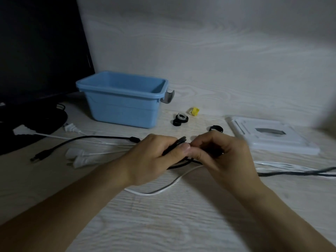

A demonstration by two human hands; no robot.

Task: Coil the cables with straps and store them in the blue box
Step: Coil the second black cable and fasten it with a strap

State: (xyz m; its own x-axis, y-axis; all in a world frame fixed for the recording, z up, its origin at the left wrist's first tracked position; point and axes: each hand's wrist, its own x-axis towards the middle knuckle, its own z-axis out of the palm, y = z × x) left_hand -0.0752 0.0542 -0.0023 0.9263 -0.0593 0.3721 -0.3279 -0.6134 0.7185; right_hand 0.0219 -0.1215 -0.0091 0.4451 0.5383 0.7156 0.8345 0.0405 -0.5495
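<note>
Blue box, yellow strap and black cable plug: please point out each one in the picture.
Blue box [120, 106], head view, on its front wall.
Yellow strap [195, 111], head view, on its yellow body.
Black cable plug [40, 156], head view, on the barrel end at left.

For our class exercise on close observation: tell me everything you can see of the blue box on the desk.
The blue box is a light blue rectangular tub that looks like smooth plastic, with a thick rolled rim and walls narrowing slightly toward the base. It has no lid on, and what shows of its inside holds nothing. A grey latch handle hangs at its right end. It stands upright on the pale wood-grain desk, beyond both hands, right of a dark monitor. Neither hand touches it.
</note>
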